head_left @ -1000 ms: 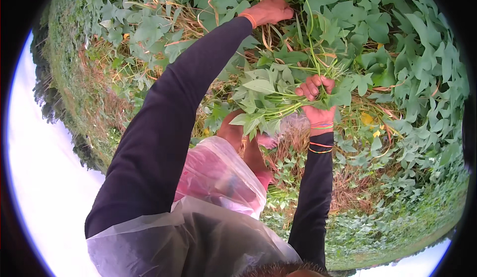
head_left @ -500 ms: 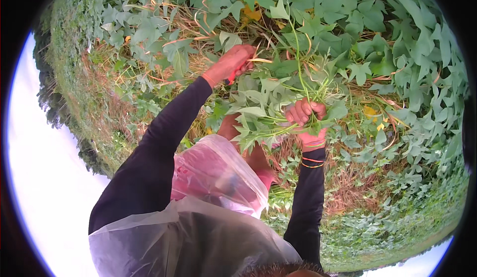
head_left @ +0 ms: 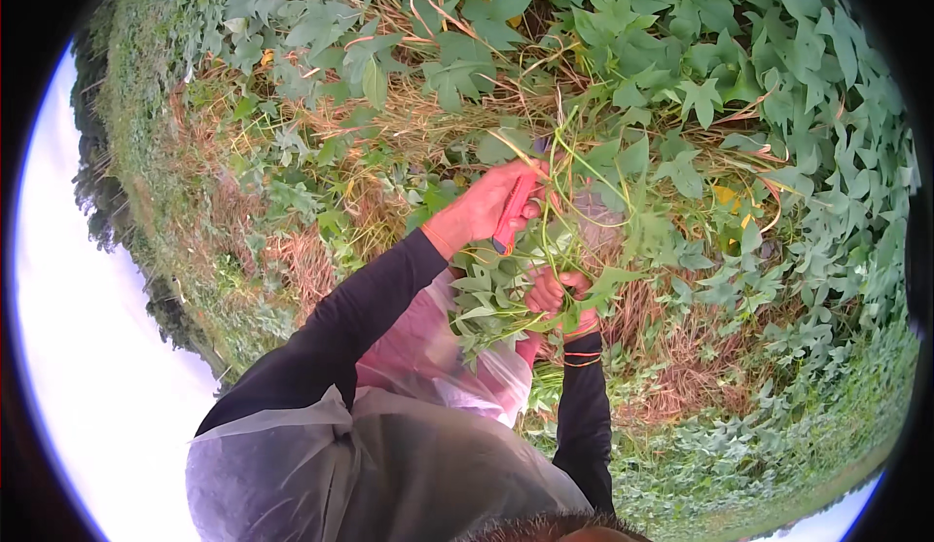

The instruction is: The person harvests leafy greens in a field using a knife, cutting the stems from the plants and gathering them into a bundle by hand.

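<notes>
My left hand [head_left: 486, 203] is closed round a red-handled knife [head_left: 516, 207] with a dark butt end; its blade is lost among the stems. Just to the right and nearer to me, my right hand [head_left: 557, 292] grips a bunch of leafy green vines [head_left: 486, 299]. Long bare stems [head_left: 595, 174] rise from the bunch and curl past the knife hand. Several thin coloured bands [head_left: 582, 352] circle my right wrist over the black sleeve.
Dense lobed-leaf vines [head_left: 671, 17] cover the ground ahead and to the right. Dry brown straw [head_left: 409, 119] lies between the plants. A translucent plastic sheet [head_left: 389, 464] covers my body, with pink cloth [head_left: 418, 333] beneath. Trees [head_left: 92, 153] line the far left.
Both hands have come closer to me. My left hand has also moved right, toward the stems, with the knife in it. My right hand has drawn the bunch down and slightly left.
</notes>
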The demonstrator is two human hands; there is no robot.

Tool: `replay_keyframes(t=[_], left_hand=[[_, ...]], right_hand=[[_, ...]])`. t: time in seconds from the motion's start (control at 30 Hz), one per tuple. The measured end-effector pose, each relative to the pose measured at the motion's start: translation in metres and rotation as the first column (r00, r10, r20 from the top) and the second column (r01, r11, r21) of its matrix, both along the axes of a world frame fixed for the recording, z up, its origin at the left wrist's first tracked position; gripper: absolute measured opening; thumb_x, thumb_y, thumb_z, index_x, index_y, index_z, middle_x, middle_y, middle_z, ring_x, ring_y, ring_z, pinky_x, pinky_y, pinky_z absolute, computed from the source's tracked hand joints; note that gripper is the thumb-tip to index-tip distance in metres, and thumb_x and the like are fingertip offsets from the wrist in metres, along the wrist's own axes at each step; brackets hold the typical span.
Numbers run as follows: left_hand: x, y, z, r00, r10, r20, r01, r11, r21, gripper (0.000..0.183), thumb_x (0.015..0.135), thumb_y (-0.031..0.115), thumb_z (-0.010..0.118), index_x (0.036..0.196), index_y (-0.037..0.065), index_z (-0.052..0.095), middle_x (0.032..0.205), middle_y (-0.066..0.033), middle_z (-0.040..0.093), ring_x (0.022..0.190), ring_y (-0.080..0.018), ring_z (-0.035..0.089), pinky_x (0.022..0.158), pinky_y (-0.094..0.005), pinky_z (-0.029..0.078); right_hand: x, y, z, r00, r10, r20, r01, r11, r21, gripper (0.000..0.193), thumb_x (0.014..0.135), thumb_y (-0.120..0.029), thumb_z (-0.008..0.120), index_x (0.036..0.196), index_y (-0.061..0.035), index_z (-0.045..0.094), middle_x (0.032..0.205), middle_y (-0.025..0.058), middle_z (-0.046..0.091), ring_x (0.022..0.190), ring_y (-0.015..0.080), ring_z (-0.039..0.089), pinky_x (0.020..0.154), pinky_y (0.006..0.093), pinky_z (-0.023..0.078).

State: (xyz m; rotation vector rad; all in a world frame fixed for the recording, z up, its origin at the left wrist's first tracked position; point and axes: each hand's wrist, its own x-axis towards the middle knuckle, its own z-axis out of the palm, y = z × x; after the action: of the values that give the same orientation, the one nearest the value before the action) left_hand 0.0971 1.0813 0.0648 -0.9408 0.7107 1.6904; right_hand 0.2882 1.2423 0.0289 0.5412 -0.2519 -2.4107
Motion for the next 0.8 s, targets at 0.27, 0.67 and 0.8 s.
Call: replay_keyframes(t=[0.27,0.67,0.8], left_hand=[[0.009,-0.026,0.061,0.928,-0.002,-0.374,-0.115,0.950,-0.291,0.014,0.099,0.021,0.060,0.106,0.018,0.049,0.078,-0.0085,0.064,0.048,-0.0089,0.048,0.041,-0.0210,0.038],[0.009,-0.023,0.052,0.302,-0.820,-0.486,-0.139,0.466,-0.874,0.019,0.094,0.018,0.065,0.105,0.006,0.055,0.072,-0.0038,0.062,0.065,-0.0099,0.058,0.056,-0.0293,0.045],[0.020,0.009,0.052,0.288,-0.841,-0.459,-0.080,0.456,-0.886,0.022,0.091,0.017,0.067,0.105,0.005,0.056,0.069,-0.0076,0.057,0.061,-0.0117,0.055,0.055,-0.0308,0.045]], right_hand=[[0.017,-0.010,0.016,0.944,0.012,0.331,-0.098,0.965,0.244,0.034,0.098,-0.034,0.052,0.074,-0.0093,0.054,0.067,0.0038,0.052,0.052,0.0165,0.044,0.067,0.0340,0.042],[-0.107,-0.017,0.070,0.998,0.007,-0.062,0.053,0.441,0.896,0.035,0.099,-0.034,0.062,0.109,-0.0007,0.070,0.096,0.0036,0.067,0.082,0.0099,0.059,0.077,0.0268,0.047],[-0.135,-0.045,0.066,0.968,-0.139,-0.209,0.241,0.288,0.927,0.034,0.100,-0.032,0.062,0.115,-0.0018,0.068,0.108,0.0045,0.069,0.095,0.0090,0.059,0.087,0.0268,0.046]])
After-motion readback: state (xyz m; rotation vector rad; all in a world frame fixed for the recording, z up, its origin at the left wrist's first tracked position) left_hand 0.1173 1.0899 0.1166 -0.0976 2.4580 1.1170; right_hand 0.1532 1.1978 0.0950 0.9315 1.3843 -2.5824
